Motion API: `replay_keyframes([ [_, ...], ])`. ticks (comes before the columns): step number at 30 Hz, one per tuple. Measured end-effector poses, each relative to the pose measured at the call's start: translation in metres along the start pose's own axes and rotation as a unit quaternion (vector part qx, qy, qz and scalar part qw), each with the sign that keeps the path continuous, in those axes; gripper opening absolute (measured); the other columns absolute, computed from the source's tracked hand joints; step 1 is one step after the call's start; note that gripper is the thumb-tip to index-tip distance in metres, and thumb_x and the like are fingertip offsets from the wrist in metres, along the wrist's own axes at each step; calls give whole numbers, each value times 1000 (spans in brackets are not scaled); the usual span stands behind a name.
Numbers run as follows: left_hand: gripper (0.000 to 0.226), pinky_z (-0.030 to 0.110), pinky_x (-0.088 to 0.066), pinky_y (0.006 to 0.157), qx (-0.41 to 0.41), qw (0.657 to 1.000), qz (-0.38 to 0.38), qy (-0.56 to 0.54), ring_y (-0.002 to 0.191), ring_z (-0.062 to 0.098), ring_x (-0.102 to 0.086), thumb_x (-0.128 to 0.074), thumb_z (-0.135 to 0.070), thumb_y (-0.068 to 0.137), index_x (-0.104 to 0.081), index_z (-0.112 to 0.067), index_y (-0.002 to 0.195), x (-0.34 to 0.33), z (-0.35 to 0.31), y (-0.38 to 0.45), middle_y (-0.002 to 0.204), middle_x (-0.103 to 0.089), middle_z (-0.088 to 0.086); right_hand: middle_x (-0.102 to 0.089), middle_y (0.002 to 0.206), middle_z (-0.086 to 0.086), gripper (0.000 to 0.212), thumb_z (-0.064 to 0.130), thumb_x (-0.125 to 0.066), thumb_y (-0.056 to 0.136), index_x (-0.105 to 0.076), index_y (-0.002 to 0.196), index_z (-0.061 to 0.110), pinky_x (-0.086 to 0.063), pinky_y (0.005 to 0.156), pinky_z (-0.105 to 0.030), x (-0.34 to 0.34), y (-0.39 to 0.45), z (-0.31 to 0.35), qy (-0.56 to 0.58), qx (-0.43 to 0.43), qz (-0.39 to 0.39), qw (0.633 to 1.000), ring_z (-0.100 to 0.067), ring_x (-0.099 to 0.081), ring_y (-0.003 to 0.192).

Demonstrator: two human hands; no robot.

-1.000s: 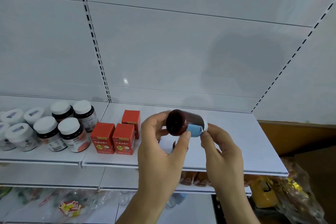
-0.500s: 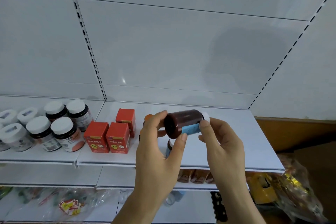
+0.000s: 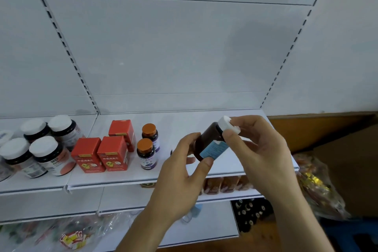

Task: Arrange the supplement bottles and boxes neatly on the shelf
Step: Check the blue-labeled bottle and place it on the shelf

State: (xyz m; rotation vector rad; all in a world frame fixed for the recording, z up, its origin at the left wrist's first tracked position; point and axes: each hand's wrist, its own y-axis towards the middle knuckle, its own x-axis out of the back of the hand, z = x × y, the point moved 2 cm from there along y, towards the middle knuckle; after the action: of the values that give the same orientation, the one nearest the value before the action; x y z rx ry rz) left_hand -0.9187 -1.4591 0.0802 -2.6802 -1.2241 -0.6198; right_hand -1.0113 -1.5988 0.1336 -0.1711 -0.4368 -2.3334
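Here, the brown bottle (image 3: 208, 141) is held in the air in front of the white shelf (image 3: 184, 120), tilted so that its white cap (image 3: 226, 124) points up and to the right; a blue label (image 3: 213, 150) wraps its lower side, the print too small to read. The left hand (image 3: 180, 180) grips the bottle's base, thumb curled over the near edge and the fingers hidden behind the glass. The right hand (image 3: 259, 149) pinches the cap end, its thumb laid along the bottle's neck and the fingers curled round the far side of the cap. To the left on the shelf stand two small dark bottles with orange caps (image 3: 147, 151), then three red boxes (image 3: 102, 153), two near and one behind. Further left, on the adjoining shelf, are dark jars with white lids (image 3: 49, 155); the leftmost ones are cut off by the frame edge. Between the hands and the orange-capped bottles a dark sliver shows, mostly hidden by the left hand. Under the shelf, brown packets (image 3: 225, 184) are partly covered by both wrists, and crinkled plastic bags (image 3: 315, 186) at the right are blurred.
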Motion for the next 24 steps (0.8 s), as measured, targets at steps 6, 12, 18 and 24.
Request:
replay_keyframes([
  [6, 43, 23, -38, 107, -36, 994, 39, 99, 129, 2, -47, -50, -48, 97, -37, -46, 139, -18, -4, -4, 138, -48, -29, -68, 103, 27, 17, 26, -76, 86, -68, 100, 30, -56, 79, -14, 24, -30, 14, -169, 69, -23, 983, -1, -65, 102],
  [12, 47, 18, -36, 102, -135, 967, 139, 166, 131, 6, -44, -47, -46, 99, -41, -32, 143, -32, -6, -15, 146, -45, -14, -68, 109, 19, 23, 22, -80, 84, -67, 102, 28, -57, 76, -18, 37, -98, 15, -292, 44, -150, 944, -5, -66, 91],
  [18, 44, 23, -35, 106, -259, 917, 240, 185, 130, 6, -41, -48, -43, 100, -45, -28, 142, -65, -6, -56, 140, -49, -13, -67, 115, 15, 21, 21, -79, 84, -67, 102, 22, -57, 75, -26, 43, -200, 12, -370, -26, -264, 890, -7, -67, 92],
  [24, 45, 17, -29, 107, -350, 861, 332, 159, 132, 6, -42, -52, -41, 99, -49, -24, 140, -117, -16, -126, 139, -51, -11, -67, 114, 15, 25, 16, -81, 83, -66, 102, 21, -59, 74, -31, 68, -304, 21, -410, -105, -363, 830, -6, -67, 93],
])
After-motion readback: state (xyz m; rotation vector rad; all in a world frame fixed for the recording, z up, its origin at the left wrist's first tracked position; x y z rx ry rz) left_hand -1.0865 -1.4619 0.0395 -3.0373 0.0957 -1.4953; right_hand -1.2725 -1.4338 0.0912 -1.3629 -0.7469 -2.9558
